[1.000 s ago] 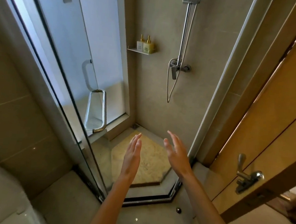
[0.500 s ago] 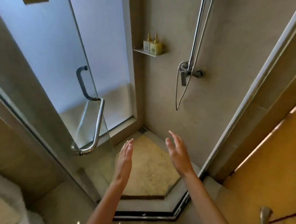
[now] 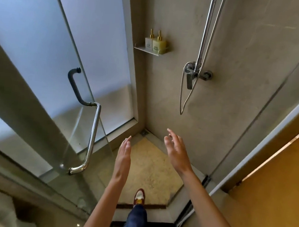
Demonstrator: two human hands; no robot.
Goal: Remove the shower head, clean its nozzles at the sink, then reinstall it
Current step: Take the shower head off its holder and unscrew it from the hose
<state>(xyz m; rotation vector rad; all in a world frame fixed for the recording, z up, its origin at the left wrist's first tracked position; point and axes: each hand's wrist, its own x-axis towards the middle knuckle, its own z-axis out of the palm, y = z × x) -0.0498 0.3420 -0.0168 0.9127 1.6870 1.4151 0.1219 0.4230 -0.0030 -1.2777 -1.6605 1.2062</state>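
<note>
**Q:** Head view. What do the hands show, and where is the shower head?

**A:** Both are raised over the shower floor (image 3: 152, 168) and hold nothing. The left hand (image 3: 123, 157) is seen edge-on, its fingers (image 3: 127, 142) straight and pressed together. The right hand (image 3: 177, 151) has its fingers (image 3: 172, 134) loosely spread and slightly bent. The shower head lies outside the frame; only the riser rail (image 3: 206, 28) and the hose (image 3: 184, 91), which hangs in a loop from the mixer valve (image 3: 194, 74), lead upward toward it. One shoe (image 3: 139, 197) is planted at the near edge of the shower floor.

**Q:** Materials, textures, shapes?

**A:** Rail, valve and hose are bright metal; the rail is a slim straight tube, the valve lever a flat block. The walls are matte beige tile. The floor panel is pale, mottled stone, with a small square drain (image 3: 144, 132) at its far corner. The glass door (image 3: 42, 70) is part frosted, part clear, with a curved tubular door handle (image 3: 88, 135). Two squared pump bottles (image 3: 155, 42) sit on a thin corner shelf (image 3: 149, 50).

**Q:** What could go wrong from here?

**A:** Probably three things: a slip, if the stone is wet under the advancing shoe; an elbow striking the open door edge just beside the left arm; a reach for the unseen head snagging the hanging hose.
</note>
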